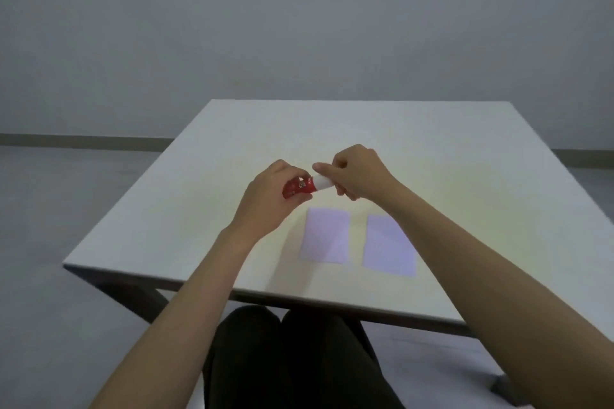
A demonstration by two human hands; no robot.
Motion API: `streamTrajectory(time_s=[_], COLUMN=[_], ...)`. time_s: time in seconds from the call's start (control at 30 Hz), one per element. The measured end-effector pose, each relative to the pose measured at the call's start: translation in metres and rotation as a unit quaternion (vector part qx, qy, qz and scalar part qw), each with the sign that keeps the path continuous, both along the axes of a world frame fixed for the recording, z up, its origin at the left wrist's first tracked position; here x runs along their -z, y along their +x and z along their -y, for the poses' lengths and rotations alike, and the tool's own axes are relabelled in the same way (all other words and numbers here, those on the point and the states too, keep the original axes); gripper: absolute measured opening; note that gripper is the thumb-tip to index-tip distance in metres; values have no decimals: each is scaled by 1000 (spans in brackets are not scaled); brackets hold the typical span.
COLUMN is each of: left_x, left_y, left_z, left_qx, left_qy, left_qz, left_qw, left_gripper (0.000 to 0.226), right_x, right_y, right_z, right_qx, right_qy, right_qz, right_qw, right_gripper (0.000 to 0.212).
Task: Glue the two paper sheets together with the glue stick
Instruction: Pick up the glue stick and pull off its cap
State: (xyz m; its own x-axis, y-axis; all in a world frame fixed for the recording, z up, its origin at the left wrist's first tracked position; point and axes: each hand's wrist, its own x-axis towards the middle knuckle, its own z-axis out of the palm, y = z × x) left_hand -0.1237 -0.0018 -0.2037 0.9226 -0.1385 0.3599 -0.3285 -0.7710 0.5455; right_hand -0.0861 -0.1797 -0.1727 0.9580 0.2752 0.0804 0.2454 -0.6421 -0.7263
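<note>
Our left hand (265,199) grips the glue stick (300,188), our right hand (357,173) grips its cap (321,182); pulling hard could drop it.

A glue stick (300,188) with a red printed barrel and a white cap lies nearly level in the air above the worktop, the cap end pointing right; its far ends are hidden by fingers, and whether the cap is fully seated cannot be told. Just nearer the viewer, two pale lilac paper sheets lie flat and side by side, a narrow gap between them: the left sheet (326,236) and the right sheet (388,247), neither overlapping.
</note>
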Motion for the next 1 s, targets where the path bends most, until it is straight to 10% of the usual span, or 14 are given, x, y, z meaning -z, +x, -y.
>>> streamTrajectory(time_s=[0.1,0.17,0.33,0.47,0.63,0.77,1.0], left_x=[-3,-4,-5,-4,-3,0,5], left_y=[0,2,10,17,25,29,33], left_z=[1,3,14,16,21,23,30], left_qx=[1,2,-8,-6,-7,-9,3], left_qy=[32,40,56,55,45,38,40], left_qz=[4,5,40,52,60,50,65], left_qw=[999,999,998,997,997,998,997], left_gripper=[24,22,23,23,25,26,25], right_x=[7,11,17,20,15,22,17], right_y=[-1,-1,5,10,16,20,18], right_z=[8,11,12,22,28,32,35], right_qx=[-67,-60,15,-27,7,-15,27], right_qy=[105,156,128,187,140,154,103], right_qz=[-68,-99,-123,-103,-143,-80,-99], right_qw=[990,981,984,977,980,985,989], right_gripper=[17,36,50,18,47,15,38])
